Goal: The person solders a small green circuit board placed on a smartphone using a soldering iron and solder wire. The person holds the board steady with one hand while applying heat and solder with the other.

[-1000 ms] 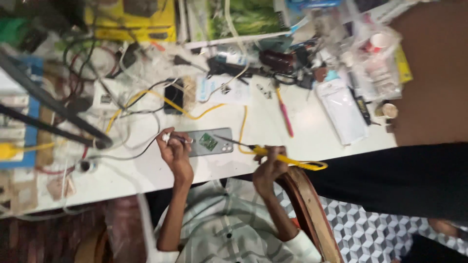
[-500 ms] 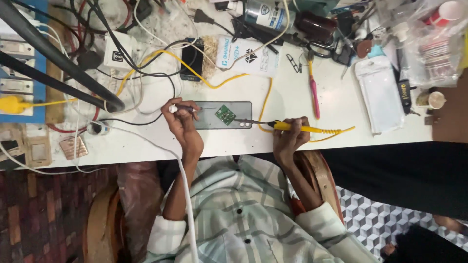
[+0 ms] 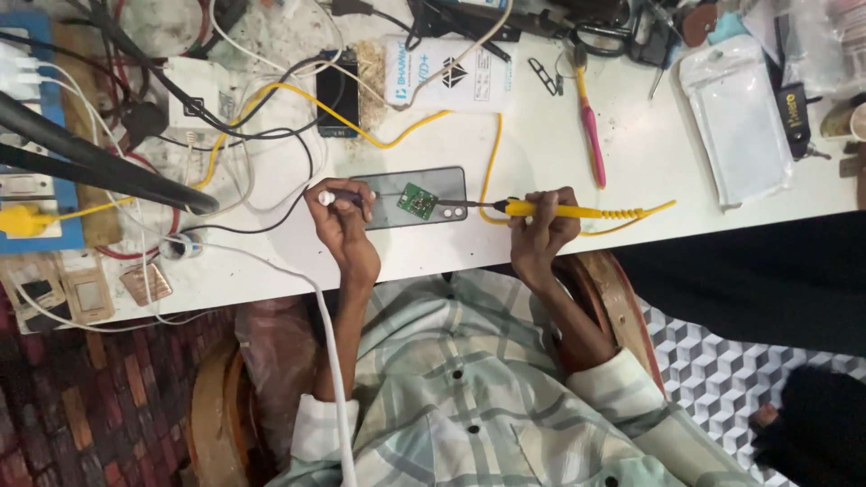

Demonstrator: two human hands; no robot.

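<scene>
A grey phone (image 3: 451, 185) lies flat on the white worktable (image 3: 704, 230), with a small green circuit board (image 3: 417, 200) resting on it. My left hand (image 3: 341, 230) pinches a thin dark tool with a white end (image 3: 327, 197), and its tip reaches toward the board. My right hand (image 3: 541, 233) grips a yellow soldering iron (image 3: 577, 212), whose metal tip points left and ends just right of the board. The iron's yellow cord (image 3: 496, 144) loops away across the table.
A pink-handled tool (image 3: 591, 135), a white box (image 3: 451, 77), a clear plastic pouch (image 3: 735, 117) and scissors (image 3: 595, 41) lie behind the phone. Tangled cables, a blue power strip (image 3: 27, 144) and a black lamp arm (image 3: 99, 167) crowd the left. A person in black (image 3: 749, 271) stands at right.
The camera view has tipped down and nearer, so the table sits higher in view. Both hands stay at the phone with the same tools; the iron's tip remains beside the board.
</scene>
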